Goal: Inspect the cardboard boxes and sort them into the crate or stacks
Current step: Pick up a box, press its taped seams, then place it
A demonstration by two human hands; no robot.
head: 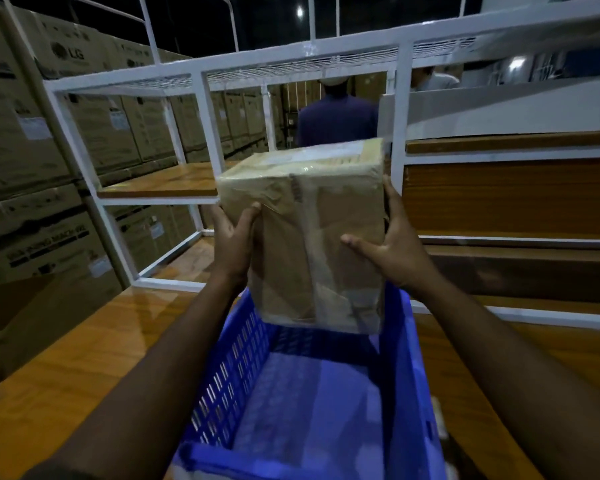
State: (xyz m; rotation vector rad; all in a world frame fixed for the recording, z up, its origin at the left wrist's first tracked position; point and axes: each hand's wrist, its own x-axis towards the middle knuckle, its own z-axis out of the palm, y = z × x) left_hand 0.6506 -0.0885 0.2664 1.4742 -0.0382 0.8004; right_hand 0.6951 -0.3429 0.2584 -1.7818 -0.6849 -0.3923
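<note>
A brown cardboard box [309, 233], wrapped in clear tape with a label on its top face, hangs in the air above the far end of a blue plastic crate [222, 386]. My left hand [234, 242] grips the box's left side, thumb on the front face. On the right side my right hand [390, 249] holds it, with the thumb across the front and the fingers behind. The crate's inside shows only its blue floor.
The crate stands on a glossy wooden table [66, 375]. A white metal shelf frame [201, 133] with wooden boards rises behind it. Large printed cartons [25, 168] are stacked at the left. A person in a dark shirt [336, 119] stands beyond the frame.
</note>
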